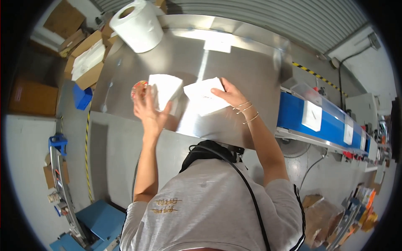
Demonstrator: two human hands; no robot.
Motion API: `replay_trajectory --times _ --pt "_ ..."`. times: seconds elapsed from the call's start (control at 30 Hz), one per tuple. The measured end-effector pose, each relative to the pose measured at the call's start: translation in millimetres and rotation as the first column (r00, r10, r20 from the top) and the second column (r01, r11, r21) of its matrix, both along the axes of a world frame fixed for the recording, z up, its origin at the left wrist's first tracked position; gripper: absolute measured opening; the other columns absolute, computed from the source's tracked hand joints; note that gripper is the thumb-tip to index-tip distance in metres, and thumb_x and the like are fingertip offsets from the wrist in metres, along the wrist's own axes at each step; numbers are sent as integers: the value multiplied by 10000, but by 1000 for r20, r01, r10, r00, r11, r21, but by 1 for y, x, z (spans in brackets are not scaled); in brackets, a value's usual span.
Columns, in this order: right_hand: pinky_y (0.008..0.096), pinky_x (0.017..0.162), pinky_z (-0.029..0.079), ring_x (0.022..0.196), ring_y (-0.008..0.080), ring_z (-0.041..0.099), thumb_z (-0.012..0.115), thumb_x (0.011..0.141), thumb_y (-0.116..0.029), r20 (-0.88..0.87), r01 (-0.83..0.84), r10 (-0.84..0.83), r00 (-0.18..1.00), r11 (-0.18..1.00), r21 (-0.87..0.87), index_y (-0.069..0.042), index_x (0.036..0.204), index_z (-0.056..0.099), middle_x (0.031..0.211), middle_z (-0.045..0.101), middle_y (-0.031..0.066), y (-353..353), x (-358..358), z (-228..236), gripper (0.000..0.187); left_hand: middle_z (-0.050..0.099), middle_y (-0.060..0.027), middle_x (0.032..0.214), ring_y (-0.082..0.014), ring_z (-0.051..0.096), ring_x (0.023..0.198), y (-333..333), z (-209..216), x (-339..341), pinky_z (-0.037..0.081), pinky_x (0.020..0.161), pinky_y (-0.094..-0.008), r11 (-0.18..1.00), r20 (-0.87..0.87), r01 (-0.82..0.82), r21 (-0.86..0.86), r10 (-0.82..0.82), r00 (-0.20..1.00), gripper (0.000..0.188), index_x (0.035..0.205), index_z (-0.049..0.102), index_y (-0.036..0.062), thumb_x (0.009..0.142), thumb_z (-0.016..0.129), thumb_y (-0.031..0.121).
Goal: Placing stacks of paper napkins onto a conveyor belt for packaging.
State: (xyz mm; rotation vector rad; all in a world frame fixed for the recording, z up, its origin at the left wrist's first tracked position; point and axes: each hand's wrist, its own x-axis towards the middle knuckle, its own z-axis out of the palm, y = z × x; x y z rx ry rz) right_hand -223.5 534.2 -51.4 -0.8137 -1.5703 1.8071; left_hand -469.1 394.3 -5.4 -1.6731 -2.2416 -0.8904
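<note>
My right hand [230, 95] pinches a flat white paper packet [205, 95] by its right side, thumb on top, above the steel table. My left hand [150, 112] has its fingers spread at the near left side of a stack of white paper pieces [166, 88]. Its fingertips reach a round, red multicoloured object [138, 89], partly covered by them, whose kind I cannot make out. The left thumb lies by the stack's near edge.
A large white roll [136, 27] stands at the table's [247, 62] far left corner. Another white sheet [217, 43] lies near the back edge. On the right, a blue conveyor belt [293, 111] carries several white packets. An open cardboard box [90, 56] stands left of the table.
</note>
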Motion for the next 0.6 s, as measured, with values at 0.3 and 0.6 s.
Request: replay_trajectory --times 0.3,0.6 --pt "306 690 485 773 191 608 685 802 -362 437 442 -460 773 884 149 49 1048 618 877 656 131 -16 151 -25 484 546 -193 1088 -370 494 1039 8 8 40 405 904 -453 995 210 51 -90 -31 977 505 1225 514 104 744 666 89" --pt "314 645 483 701 185 621 716 774 -364 490 663 -782 386 604 441 6 930 645 807 672 133 -4 332 -35 408 532 -142 1139 -330 462 1045 2 10 208 411 916 -413 957 418 288 -48 -242 876 519 1220 548 126 726 680 37"
